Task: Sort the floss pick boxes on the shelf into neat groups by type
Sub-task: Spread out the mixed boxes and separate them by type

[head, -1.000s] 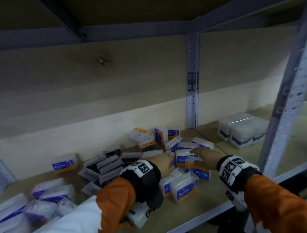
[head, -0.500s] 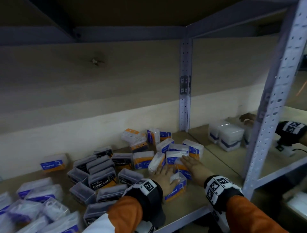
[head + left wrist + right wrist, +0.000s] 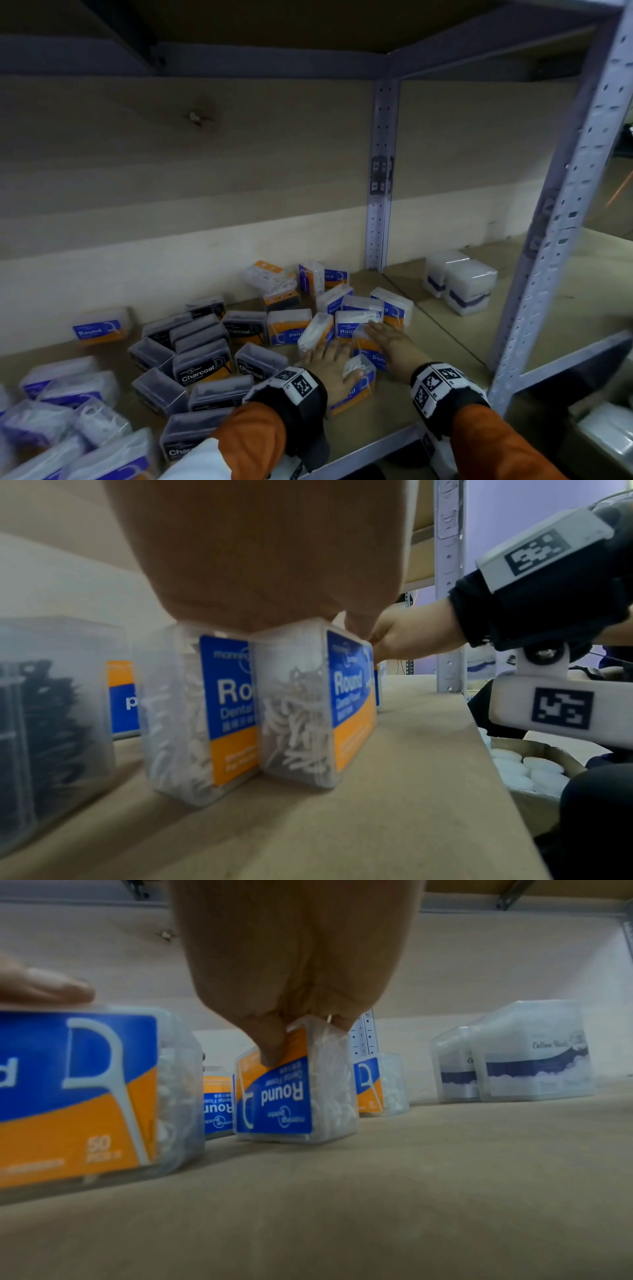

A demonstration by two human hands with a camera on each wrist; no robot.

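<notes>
Clear floss pick boxes lie scattered on the wooden shelf (image 3: 428, 346). Blue-and-orange Round boxes (image 3: 358, 318) cluster in the middle, and dark Charcoal boxes (image 3: 202, 365) lie to their left. My left hand (image 3: 322, 356) lies flat on top of two upright Round boxes, one nearer (image 3: 349, 696) and one behind it (image 3: 226, 696). The nearer one also shows below the hand in the head view (image 3: 356, 389). My right hand (image 3: 383, 337) grips an upside-down, tilted Round box (image 3: 284, 1096), thumb on its label and fingers over its top.
Two clear boxes with dark bands (image 3: 462, 284) stand in the right bay past the back post (image 3: 380, 205). A perforated front post (image 3: 561, 212) rises right of my right arm. Purple-labelled clear boxes (image 3: 65, 383) pile at front left. One Round box (image 3: 101, 327) sits alone by the wall.
Both hands have drawn back from the middle cluster to the Round boxes near the front edge. Another person's hand seen in the right bay half a second ago is gone.
</notes>
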